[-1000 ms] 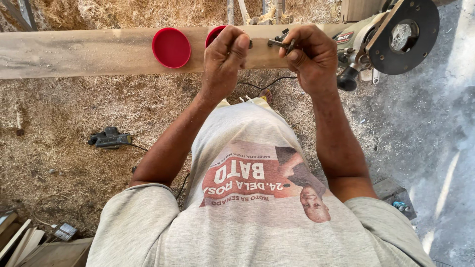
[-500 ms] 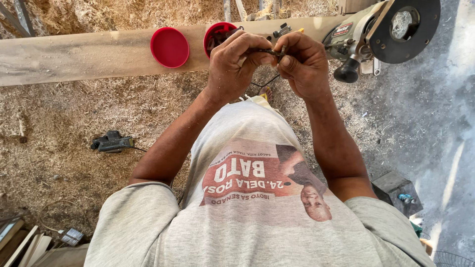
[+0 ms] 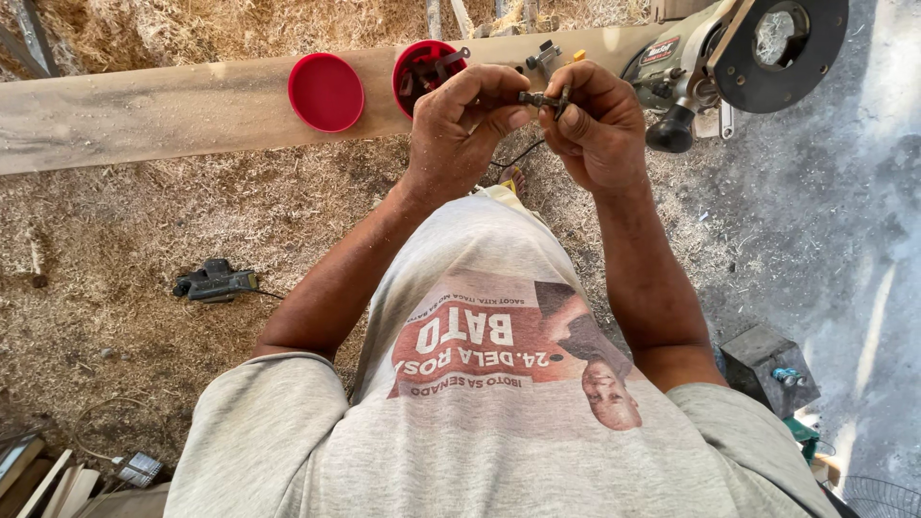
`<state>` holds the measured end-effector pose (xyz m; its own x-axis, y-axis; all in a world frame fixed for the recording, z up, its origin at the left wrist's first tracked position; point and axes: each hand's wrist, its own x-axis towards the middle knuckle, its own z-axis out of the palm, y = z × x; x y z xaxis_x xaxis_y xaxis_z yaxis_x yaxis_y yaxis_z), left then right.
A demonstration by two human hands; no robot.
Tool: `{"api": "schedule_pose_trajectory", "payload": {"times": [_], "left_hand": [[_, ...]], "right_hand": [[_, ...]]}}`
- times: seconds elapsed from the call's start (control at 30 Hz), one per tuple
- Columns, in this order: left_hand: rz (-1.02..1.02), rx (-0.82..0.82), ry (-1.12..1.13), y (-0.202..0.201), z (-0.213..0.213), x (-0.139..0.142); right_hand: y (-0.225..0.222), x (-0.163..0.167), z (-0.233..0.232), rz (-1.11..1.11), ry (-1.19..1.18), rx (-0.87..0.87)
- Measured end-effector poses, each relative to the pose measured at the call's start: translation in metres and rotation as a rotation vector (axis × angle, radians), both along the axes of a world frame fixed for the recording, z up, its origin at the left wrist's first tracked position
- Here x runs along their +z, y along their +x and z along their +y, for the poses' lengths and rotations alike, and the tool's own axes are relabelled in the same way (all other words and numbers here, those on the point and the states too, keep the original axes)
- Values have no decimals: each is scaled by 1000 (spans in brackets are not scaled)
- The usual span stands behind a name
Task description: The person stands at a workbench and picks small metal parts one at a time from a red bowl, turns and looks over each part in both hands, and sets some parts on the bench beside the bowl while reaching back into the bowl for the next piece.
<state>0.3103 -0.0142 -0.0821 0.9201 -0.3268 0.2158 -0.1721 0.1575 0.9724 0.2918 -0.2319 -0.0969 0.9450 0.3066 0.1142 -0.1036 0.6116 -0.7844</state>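
Observation:
Both hands are raised in front of my chest and meet on a small dark metal part [image 3: 539, 98]. My left hand [image 3: 465, 120] pinches one end of it between thumb and fingers. My right hand [image 3: 597, 120] grips the other end. Behind the hands lies a long wooden plank [image 3: 144, 105]. On it stand a red lid [image 3: 326, 91] and a red round container [image 3: 422, 72] holding small dark metal pieces. A power tool with a round black base [image 3: 758, 48] rests on the plank's right end.
The ground is covered in sawdust and shavings. A small dark power tool [image 3: 213, 283] with a cord lies on it at the left. A grey block [image 3: 767, 369] sits at the lower right, and wood offcuts [image 3: 38, 475] lie at the lower left.
Both hands have lifted off the plank and drawn back toward my chest, coming together on the small metal part. The red container is now uncovered.

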Motion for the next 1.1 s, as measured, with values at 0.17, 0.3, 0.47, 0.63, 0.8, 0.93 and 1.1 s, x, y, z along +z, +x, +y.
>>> {"api": "schedule_pose_trajectory", "payload": {"times": [0.17,0.3,0.47,0.63,0.8,0.93,1.1], "left_hand": [[-13,50,67,-3,-2,2],[-16,63,36,-4,-2,3],[-19,38,-15,-5,-1,4],[33,-25,-40,-3,0,3],[75,-20,-105,-5,-1,-1],[133,24,-113,-8,-3,-10],[231,131,-302,6,3,-26]], "right_hand": [[-2,-2,2,16,-11,3],[1,-2,5,0,-28,2],[2,-1,5,-30,-71,-8],[1,1,6,-49,-114,-23],[-2,6,4,-18,-148,-30],[-4,9,5,8,-154,-39],[-1,13,-2,-134,-182,-175]]}}
